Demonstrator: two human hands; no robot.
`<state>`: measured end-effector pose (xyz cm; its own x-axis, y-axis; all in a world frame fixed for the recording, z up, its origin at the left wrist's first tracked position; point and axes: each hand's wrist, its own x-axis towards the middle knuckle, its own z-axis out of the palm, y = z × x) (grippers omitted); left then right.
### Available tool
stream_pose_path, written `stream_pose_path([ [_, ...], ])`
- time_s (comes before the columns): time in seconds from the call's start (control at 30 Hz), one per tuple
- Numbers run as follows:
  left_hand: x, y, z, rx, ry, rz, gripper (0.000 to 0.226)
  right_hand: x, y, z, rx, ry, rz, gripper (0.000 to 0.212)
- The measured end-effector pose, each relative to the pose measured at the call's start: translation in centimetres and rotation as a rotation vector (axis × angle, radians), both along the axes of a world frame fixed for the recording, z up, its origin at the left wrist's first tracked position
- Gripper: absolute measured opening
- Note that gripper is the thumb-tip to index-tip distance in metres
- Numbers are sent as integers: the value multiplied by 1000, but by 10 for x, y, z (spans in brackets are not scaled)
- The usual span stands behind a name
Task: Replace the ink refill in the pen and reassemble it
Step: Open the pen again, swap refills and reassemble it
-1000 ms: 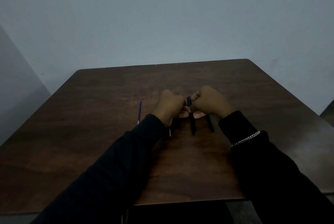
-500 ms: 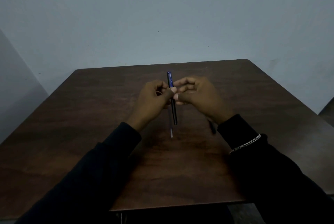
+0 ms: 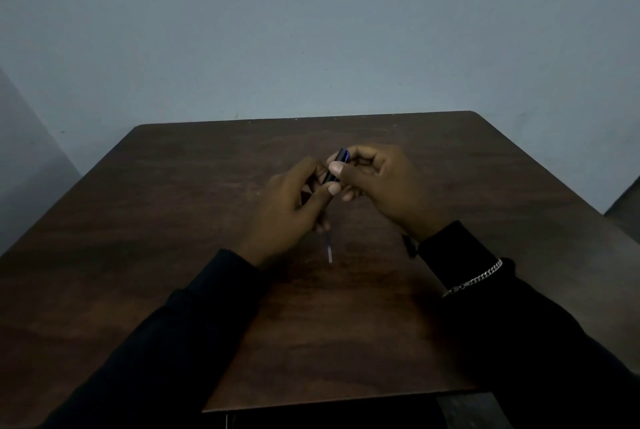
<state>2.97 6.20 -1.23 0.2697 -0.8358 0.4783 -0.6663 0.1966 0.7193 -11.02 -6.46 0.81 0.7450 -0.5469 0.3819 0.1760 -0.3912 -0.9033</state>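
Note:
Above the middle of the brown table point(image 3: 173, 255), both hands hold a dark pen barrel point(image 3: 337, 165) with a blue stripe. My right hand point(image 3: 384, 189) pinches its upper end between thumb and fingers. My left hand point(image 3: 294, 210) grips the lower part, which its fingers mostly hide. A thin ink refill point(image 3: 328, 250) lies on the table just below my left hand, its pale end towards me. A small dark pen part point(image 3: 410, 248) lies on the table by my right wrist, partly hidden by the sleeve.
A plain grey-blue wall stands right behind the table's far edge. The table's near edge runs below my forearms. A dark object shows at the far right edge of the view.
Both hands lifted the pen off the table and raised it. Since half a second ago the pen has tilted, and my hands have closed over more of it.

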Motion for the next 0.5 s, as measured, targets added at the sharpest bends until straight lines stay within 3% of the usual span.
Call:
stream_pose_path([
  [0.13,1,-4,-14,-20,146,-14,24,1,0,-2,-8,13,6,8],
  [0.3,3,-7,-15,-88,62,-1,29,0,-1,-1,6,12,24,9],
  [0.5,-1,-3,-6,-140,-24,4,17,0,-1,1,12,-45,27,11],
])
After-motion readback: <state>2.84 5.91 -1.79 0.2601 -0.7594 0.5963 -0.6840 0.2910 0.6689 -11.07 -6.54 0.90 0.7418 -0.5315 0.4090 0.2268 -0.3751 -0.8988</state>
